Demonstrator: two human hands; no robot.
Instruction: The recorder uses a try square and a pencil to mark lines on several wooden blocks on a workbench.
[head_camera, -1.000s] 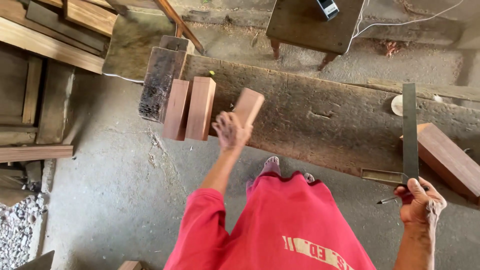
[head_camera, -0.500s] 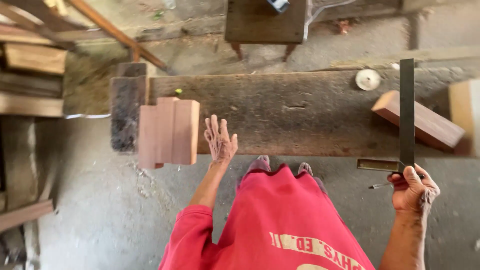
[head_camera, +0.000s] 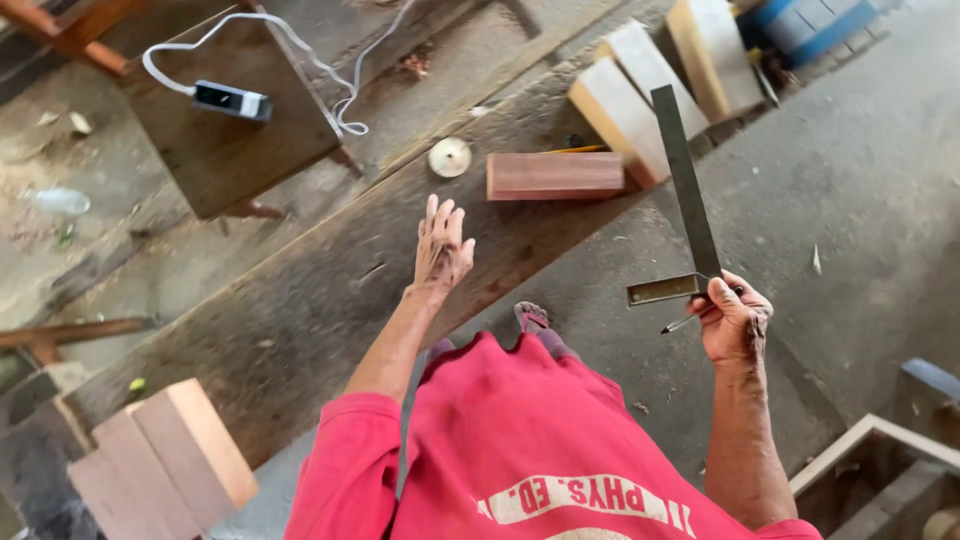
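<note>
My left hand (head_camera: 442, 245) is stretched out flat with fingers apart over a long, worn wooden bench (head_camera: 330, 290), holding nothing. Beyond its fingertips lies a reddish wooden block (head_camera: 555, 175) on the bench. My right hand (head_camera: 733, 320) grips a metal try square (head_camera: 685, 205) by its stock, blade pointing away from me, together with a pencil (head_camera: 680, 324). At the bench's near left end sit three reddish wooden blocks (head_camera: 160, 460) side by side.
A small white disc (head_camera: 449, 157) lies on the bench near the single block. Pale wooden blocks (head_camera: 640, 85) stand at the far end. A low dark table (head_camera: 220, 130) behind carries a small device with a white cable (head_camera: 231, 100). A wooden frame (head_camera: 860, 445) lies at lower right.
My left hand set a block down beside the two at the bench's left end, then came away empty and swung right toward the single block. The view has turned right; the right hand still holds the square.
</note>
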